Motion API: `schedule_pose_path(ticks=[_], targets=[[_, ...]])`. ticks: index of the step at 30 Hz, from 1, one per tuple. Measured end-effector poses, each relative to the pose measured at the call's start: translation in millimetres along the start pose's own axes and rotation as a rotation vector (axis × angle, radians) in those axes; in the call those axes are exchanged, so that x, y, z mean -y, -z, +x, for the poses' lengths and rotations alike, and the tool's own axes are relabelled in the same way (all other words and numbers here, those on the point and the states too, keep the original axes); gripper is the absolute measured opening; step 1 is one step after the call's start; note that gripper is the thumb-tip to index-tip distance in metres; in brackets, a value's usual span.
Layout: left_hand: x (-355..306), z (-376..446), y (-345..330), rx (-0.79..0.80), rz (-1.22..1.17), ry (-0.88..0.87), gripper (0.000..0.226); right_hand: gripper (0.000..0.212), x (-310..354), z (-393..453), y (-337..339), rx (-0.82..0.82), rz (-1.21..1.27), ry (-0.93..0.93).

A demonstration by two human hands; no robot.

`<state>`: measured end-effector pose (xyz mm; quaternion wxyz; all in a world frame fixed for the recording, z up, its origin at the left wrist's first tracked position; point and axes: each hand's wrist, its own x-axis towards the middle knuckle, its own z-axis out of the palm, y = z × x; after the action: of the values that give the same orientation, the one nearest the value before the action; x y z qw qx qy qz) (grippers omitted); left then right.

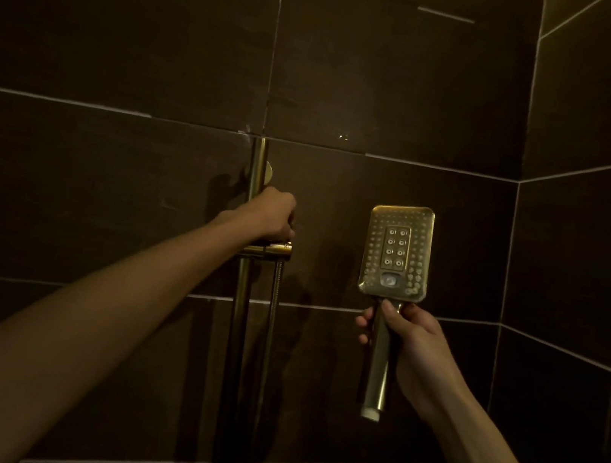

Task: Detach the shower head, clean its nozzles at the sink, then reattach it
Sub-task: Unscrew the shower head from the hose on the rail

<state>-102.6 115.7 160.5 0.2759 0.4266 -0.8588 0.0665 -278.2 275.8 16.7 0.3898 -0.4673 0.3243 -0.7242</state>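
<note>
A gold rectangular shower head stands upright to the right of the rail, its nozzle face toward me, free of any hose. My right hand grips its handle just below the head; the handle's white threaded end points down. A vertical gold slide rail runs down the dark tiled wall. My left hand is curled on top of the gold holder bracket on that rail. What its fingers hold is hidden. A thin metal hose hangs down from the bracket.
Dark brown wall tiles with pale grout lines fill the view. A side wall meets the back wall in a corner at the right. A round gold wall mount fixes the rail's upper end. The lighting is dim.
</note>
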Motion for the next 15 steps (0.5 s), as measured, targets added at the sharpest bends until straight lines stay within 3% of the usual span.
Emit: schedule_pose_path(ticks=[10,15], targets=[[6,-9,-10,0.005,0.186,-0.109,0.020,0.022,3,-2,-5,0.000,0.006,0.000],[11,-17,-21,-0.111,0.319,-0.143,0.027,0.026,8,-6,-1,-0.015,0.018,-0.011]])
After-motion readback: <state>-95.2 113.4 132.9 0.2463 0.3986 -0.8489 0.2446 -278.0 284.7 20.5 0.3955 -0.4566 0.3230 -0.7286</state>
